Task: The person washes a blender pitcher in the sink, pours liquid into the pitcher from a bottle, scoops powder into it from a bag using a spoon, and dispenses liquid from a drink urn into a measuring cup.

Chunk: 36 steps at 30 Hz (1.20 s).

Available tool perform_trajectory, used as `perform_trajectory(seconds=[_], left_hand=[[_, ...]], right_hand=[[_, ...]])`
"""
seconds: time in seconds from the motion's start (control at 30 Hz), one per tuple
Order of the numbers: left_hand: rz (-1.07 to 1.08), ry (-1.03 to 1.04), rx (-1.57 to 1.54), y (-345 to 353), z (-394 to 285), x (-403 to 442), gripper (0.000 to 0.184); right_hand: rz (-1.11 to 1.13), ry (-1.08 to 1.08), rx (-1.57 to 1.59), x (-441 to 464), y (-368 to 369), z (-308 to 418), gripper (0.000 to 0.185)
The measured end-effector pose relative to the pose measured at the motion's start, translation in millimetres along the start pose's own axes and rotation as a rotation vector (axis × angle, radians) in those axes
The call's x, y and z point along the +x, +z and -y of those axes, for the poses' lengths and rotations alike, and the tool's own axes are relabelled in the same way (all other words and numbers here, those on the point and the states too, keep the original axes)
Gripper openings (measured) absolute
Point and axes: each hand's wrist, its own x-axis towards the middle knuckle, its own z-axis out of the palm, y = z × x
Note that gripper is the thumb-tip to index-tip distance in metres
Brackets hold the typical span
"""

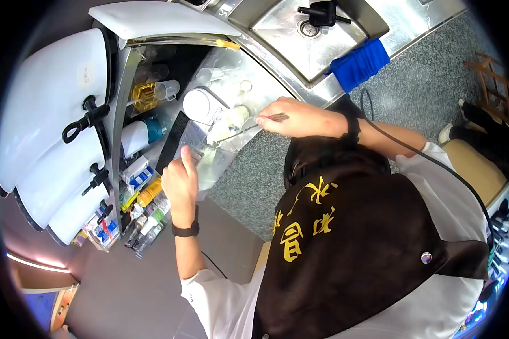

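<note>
A thin, dark stick-like tool [277, 117] is pinched in my right hand [302, 118]. Its long tip reaches left over a pale, creamy mass in clear plastic [232, 121] on the counter. Beside that mass is a round white device [202, 105], perhaps a scale. My left hand [180, 181] is at the counter's near left side, next to clear plastic, its thumb stretched out and its other fingers curled. What lies under those fingers is hidden.
A steel sink [277, 42] with a black faucet [322, 13] and a blue cloth [361, 63] is at the top. White lidded bins [62, 107] line the left. Bottles [151, 221], an orange pack [150, 192] and measuring cups [167, 90] are nearer. A person's legs [481, 135] show far right.
</note>
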Motion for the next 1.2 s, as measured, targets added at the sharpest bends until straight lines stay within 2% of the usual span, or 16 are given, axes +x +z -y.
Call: perform_trajectory(seconds=[0.07,0.23,0.43,0.5,0.53,0.6,0.7,0.83,0.97,1.07,1.13,1.2], left_hand=[[0.005,-0.010,0.005,1,-2,-1,0.074],[0.005,-0.038,0.015,-1,8,1,0.075],[0.007,-0.039,-0.004,-1,11,3,0.076],[0.012,-0.049,-0.009,0,12,3,0.075],[0.005,-0.050,0.005,1,13,2,0.075],[-0.005,-0.055,0.018,1,13,1,0.075],[0.063,-0.091,0.018,-3,14,-1,0.078],[0.052,-0.079,0.029,-2,12,-5,0.076],[0.018,-0.085,0.015,1,15,-5,0.075],[0.013,-0.077,0.015,-3,12,-8,0.075],[0.015,-0.080,-0.005,-1,14,-8,0.075],[0.017,-0.081,-0.023,3,18,-8,0.075]], right_hand=[[-0.210,-0.158,-0.019,0,-1,-11,0.042],[-0.216,-0.214,-0.089,2,-10,-4,0.044],[-0.168,-0.100,-0.004,5,-14,-10,0.037],[-0.309,-0.186,0.019,4,-13,-12,0.038],[-0.305,-0.189,0.017,5,-17,-13,0.038],[-0.085,-0.043,0.097,7,-32,-12,0.040],[-0.075,0.040,0.220,-1,-45,1,0.040],[-0.083,-0.020,0.286,8,-36,-6,0.047],[-0.079,-0.038,0.183,17,-34,-26,0.045],[-0.113,0.061,0.068,16,-29,-37,0.041],[-0.184,-0.097,-0.076,18,-24,-40,0.038],[-0.187,-0.134,-0.065,17,-20,-36,0.038]])
